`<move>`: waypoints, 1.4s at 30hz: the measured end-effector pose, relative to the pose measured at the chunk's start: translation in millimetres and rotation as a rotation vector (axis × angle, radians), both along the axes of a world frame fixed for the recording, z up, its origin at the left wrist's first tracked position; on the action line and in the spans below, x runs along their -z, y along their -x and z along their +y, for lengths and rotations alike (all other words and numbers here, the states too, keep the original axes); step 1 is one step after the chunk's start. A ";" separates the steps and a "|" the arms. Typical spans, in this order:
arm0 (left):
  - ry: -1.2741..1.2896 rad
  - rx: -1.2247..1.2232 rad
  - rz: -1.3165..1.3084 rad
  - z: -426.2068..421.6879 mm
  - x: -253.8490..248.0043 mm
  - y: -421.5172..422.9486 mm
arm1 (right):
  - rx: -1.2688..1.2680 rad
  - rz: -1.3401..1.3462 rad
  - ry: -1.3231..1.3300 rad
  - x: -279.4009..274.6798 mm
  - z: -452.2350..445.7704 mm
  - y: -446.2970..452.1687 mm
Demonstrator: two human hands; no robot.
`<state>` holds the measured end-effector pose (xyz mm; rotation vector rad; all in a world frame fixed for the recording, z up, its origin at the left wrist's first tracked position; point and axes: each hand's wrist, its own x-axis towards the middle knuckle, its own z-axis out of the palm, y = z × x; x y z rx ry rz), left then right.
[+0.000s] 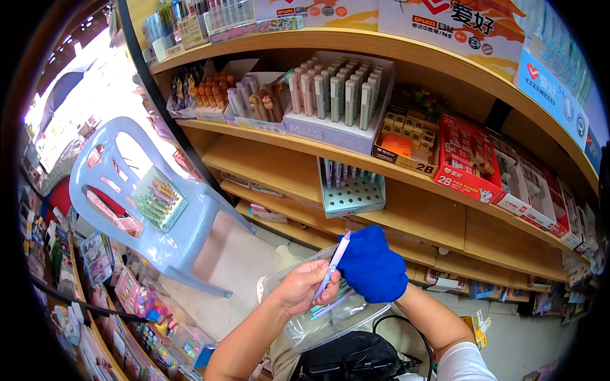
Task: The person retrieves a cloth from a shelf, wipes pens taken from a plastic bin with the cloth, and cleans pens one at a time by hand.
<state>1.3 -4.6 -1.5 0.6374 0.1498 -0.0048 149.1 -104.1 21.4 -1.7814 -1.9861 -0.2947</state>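
Observation:
My left hand (304, 284) is closed around a slim light-purple pen (335, 260), which it holds tilted with the upper end pointing up. A bright blue cloth (373, 267) is bunched over my right hand (401, 293), hiding its fingers, and its edge meets the upper part of the pen. Below both hands, a clear plastic bin (305, 333) rests at my lap with a few pens (333, 306) inside. In front, on a bare shelf, stands a pale teal pen display box (352, 190) with rows of holes, and some pens at its back.
A light blue plastic chair (197, 209) at left carries another pen display box (159, 200). Wooden shelves (267, 159) ahead hold boxed pens (343, 95) and red 2B boxes (467, 159). A black bag (349, 359) lies at my lap. Crowded goods racks (95, 305) stand at lower left.

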 end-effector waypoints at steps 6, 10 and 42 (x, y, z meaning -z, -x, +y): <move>0.120 -0.007 0.014 1.4 -6.0 1.2 | 0.019 0.118 0.104 0.2 2.9 -1.7; 0.159 -0.059 0.024 -1.3 -12.6 0.8 | 0.000 0.151 0.091 6.3 6.0 -3.4; -0.208 -0.256 0.142 -9.9 -3.4 -6.9 | 0.004 0.294 0.069 -17.2 5.5 0.4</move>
